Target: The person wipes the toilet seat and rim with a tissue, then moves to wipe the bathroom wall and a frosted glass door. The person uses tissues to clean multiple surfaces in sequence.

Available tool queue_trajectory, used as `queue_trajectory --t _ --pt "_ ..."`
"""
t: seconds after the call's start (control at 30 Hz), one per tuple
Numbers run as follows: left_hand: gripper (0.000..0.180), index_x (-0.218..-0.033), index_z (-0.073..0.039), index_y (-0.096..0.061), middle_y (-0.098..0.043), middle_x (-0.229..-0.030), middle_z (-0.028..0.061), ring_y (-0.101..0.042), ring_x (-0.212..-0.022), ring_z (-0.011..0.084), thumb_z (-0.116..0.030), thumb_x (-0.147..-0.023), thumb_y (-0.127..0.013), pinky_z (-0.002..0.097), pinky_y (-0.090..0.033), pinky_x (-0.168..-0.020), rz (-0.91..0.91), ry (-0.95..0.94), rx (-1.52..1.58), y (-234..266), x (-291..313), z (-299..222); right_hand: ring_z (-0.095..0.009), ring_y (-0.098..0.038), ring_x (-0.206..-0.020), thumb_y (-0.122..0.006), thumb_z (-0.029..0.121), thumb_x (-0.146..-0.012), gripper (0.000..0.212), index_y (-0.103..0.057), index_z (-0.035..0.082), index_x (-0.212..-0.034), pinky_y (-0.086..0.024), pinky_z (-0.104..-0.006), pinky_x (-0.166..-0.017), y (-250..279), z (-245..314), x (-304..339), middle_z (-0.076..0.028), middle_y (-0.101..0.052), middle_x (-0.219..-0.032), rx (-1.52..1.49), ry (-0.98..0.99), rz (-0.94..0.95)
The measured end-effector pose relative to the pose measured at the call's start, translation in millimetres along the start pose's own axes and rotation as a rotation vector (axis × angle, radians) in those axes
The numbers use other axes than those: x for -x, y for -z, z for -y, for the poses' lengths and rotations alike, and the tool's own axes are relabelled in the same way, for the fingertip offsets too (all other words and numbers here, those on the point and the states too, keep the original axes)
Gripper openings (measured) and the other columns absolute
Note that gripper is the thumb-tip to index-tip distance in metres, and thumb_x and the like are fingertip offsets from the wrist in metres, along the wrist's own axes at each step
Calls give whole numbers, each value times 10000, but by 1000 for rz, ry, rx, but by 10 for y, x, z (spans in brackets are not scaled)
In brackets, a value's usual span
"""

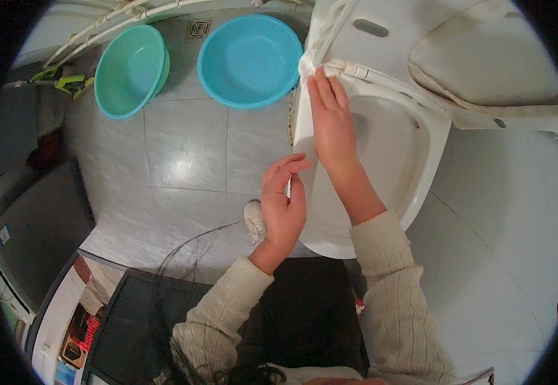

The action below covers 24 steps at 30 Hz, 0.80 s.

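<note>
A white basin (434, 151) with a rounded front lies before me, its hollow pale and smooth. My right hand (331, 122) reaches across its left side, fingers stretched out flat and close together. The fingertips are at the back left corner, by white fittings (362, 74) along the back edge. Whether they press on anything there I cannot tell. Just left of the basin's rim, my left hand (283, 192) hangs with fingers loosely bent and the thumb apart. Nothing shows in it. Both arms wear cream knitted sleeves.
On the grey tiled floor (186, 151) stand a green tub (131, 74) and a blue tub (250, 61). A drain (199, 28) lies between them. White pipes (125, 19) run behind. A beige-edged oval panel (490, 54) is at the right. A pale shoe (255, 221) shows below.
</note>
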<state>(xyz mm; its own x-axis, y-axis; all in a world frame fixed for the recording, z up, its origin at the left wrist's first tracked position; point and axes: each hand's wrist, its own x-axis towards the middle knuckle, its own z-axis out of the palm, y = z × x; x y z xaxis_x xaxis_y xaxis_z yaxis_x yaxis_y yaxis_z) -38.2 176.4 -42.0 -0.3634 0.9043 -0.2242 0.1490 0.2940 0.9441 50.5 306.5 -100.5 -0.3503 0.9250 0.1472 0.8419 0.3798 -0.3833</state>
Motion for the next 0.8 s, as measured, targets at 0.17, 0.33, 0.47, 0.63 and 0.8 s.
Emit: queue_trajectory --t 0.17,0.33,0.47,0.63,0.8 --pt "296 -1063 -64 -684 -666 -1200 103 -587 -1136 277 91 -890 -501 354 -435 -1000 -31 25 69 32 12 18 -339 -441 -1349 -494 -28 -895 521 -505 26 -1413 -429 -390 -1095 -31 -26 -146 -109 -461 -1506 -17 -49 43" --pt "291 -1059 -56 -682 -665 -1188 109 -595 -1123 275 93 -891 -498 356 -449 -982 -52 25 39 176 96 72 -344 -485 -1279 -514 -48 -882 516 -501 -12 -1396 -445 -391 -1061 68 157 316 -130 -455 -1498 -67 17 103" --pt "300 -1059 -48 -683 -664 -1175 110 -597 -1103 276 103 -878 -496 357 -457 -966 -14 11 -9 274 322 89 -362 -468 -1321 -490 64 -974 463 -459 -4 -1431 -466 -383 -1051 273 471 1243 -136 -433 -1513 -438 -206 420" --pt "301 -1074 -30 -678 -658 -1190 128 -606 -1116 267 94 -897 -467 343 -461 -972 27 13 -103 235 566 16 -354 -445 -1367 -536 24 -915 512 -489 42 -1425 -460 -391 -1062 302 293 1492 -97 -395 -1557 -384 20 481" --pt "283 -1085 -36 -672 -656 -1207 133 -606 -1146 266 76 -930 -463 340 -455 -996 63 -34 -118 46 454 -70 -344 -441 -1380 -531 -31 -846 590 -500 75 -1426 -442 -382 -1093 141 -124 586 -79 -389 -1568 -145 131 166"
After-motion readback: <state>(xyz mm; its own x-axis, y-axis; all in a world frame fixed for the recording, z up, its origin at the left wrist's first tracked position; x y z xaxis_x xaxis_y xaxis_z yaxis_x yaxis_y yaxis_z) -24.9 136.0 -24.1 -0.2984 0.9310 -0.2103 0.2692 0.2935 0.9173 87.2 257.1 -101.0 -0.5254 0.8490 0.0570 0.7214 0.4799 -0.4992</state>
